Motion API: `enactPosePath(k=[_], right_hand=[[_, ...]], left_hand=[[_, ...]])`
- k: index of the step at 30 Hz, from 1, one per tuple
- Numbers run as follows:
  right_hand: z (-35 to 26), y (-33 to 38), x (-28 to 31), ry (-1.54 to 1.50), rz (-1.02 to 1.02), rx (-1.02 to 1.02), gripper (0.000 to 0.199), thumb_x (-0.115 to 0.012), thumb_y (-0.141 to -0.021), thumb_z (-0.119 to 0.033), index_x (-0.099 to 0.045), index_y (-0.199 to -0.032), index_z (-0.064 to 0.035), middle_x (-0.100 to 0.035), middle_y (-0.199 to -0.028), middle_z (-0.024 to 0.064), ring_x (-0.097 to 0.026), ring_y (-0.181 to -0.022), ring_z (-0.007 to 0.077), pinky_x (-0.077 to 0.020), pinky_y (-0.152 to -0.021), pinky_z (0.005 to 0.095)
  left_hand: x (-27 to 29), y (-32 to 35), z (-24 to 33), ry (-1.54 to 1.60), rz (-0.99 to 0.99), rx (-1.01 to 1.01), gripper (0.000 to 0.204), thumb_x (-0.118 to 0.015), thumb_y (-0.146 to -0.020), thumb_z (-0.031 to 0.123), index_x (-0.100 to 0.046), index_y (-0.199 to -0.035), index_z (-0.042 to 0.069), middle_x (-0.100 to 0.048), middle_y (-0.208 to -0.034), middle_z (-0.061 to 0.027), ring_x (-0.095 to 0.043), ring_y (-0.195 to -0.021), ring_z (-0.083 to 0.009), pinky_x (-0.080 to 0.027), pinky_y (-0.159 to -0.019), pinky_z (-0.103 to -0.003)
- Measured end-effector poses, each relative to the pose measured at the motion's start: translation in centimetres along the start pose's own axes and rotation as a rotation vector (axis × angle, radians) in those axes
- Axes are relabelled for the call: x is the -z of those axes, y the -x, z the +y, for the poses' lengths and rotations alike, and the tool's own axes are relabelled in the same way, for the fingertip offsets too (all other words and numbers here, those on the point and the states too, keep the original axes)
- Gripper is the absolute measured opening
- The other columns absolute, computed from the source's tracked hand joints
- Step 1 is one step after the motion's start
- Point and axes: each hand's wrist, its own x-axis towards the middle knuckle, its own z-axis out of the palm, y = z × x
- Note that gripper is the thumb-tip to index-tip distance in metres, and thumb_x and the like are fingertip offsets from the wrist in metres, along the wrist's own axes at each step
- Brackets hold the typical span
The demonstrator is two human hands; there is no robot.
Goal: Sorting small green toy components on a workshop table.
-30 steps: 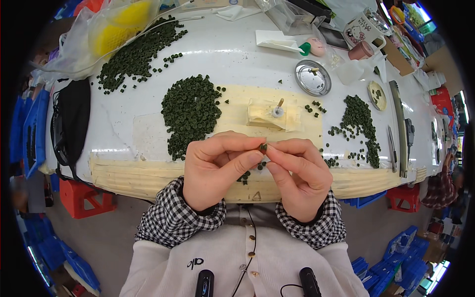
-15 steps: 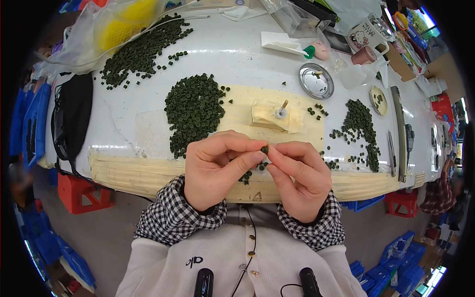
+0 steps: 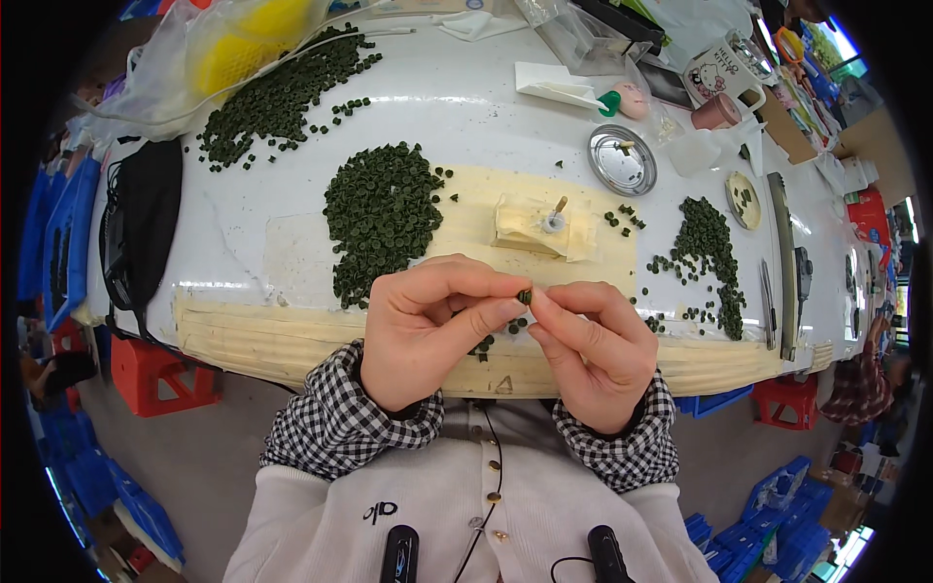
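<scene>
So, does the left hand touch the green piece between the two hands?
Touching. The head view shows the left hand pinching the green piece between thumb and forefinger.

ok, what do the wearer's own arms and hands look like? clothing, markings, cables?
Left hand and right hand: no gloves or rings visible. Left forearm sleeve and right forearm sleeve: black-and-white check, loose and puffy, with a dark inner edge at the wrists. Above them, off-white upper sleeves. No cables or markings visible on the sleeves.
</scene>
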Motion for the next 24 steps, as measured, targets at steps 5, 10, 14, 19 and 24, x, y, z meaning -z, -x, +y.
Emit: enactPosePath(k=[5, 10, 14, 19, 24], right_hand=[[0.2, 0.0, 0.0, 0.002, 0.013, 0.033, 0.038, -0.075, -0.073, 0.005, -0.071, -0.109, -0.0061, -0.065, -0.094, 0.0099, -0.064, -0.079, 0.0189, -0.0536, -0.067, 0.0256], [0.3, -0.2, 0.4, 0.054, -0.049, 0.112, 0.039, -0.073, -0.072, 0.007, -0.070, -0.109, -0.0024, -0.065, -0.090, 0.0092, -0.064, -0.076, 0.0191, -0.0525, -0.063, 0.0269], [0.5, -0.4, 0.7, 0.087, -0.071, 0.180, 0.038, -0.072, -0.070, 0.008, -0.069, -0.108, 0.0005, -0.065, -0.088, 0.0094, -0.063, -0.074, 0.0203, -0.0521, -0.062, 0.0282], [0.7, -0.5, 0.8, 0.145, -0.077, 0.235, 0.038, -0.072, -0.069, 0.007, -0.070, -0.107, 0.0006, -0.067, -0.089, 0.0099, -0.064, -0.072, 0.0225, -0.0526, -0.062, 0.0291], [0.2, -0.6, 1.2, 0.156, -0.076, 0.191, 0.036, -0.074, -0.069, 0.005, -0.070, -0.105, -0.0001, -0.067, -0.088, 0.0101, -0.063, -0.070, 0.0228, -0.0515, -0.060, 0.0292]], left_hand=[[0.0, 0.0, 0.1, -0.060, -0.003, -0.019, 0.020, -0.064, -0.084, -0.008, -0.069, -0.103, -0.004, -0.067, -0.094, -0.0091, -0.063, -0.085, -0.0109, -0.050, -0.074, -0.022], [0.1, 0.1, 0.1, -0.117, -0.003, -0.019, 0.020, -0.065, -0.083, -0.008, -0.069, -0.102, -0.003, -0.067, -0.092, -0.0093, -0.062, -0.085, -0.0116, -0.049, -0.073, -0.023], [0.2, 0.1, 0.1, -0.103, -0.025, -0.001, 0.019, -0.065, -0.083, -0.008, -0.069, -0.101, -0.003, -0.067, -0.092, -0.0094, -0.063, -0.085, -0.0121, -0.049, -0.074, -0.024], [0.3, 0.1, 0.2, -0.098, -0.034, 0.024, 0.019, -0.065, -0.083, -0.008, -0.069, -0.101, -0.003, -0.067, -0.092, -0.0096, -0.062, -0.084, -0.0118, -0.049, -0.074, -0.023], [0.2, 0.1, 0.2, -0.132, -0.013, 0.003, 0.018, -0.067, -0.083, -0.007, -0.069, -0.101, -0.004, -0.067, -0.093, -0.0099, -0.062, -0.083, -0.0114, -0.048, -0.074, -0.023]])
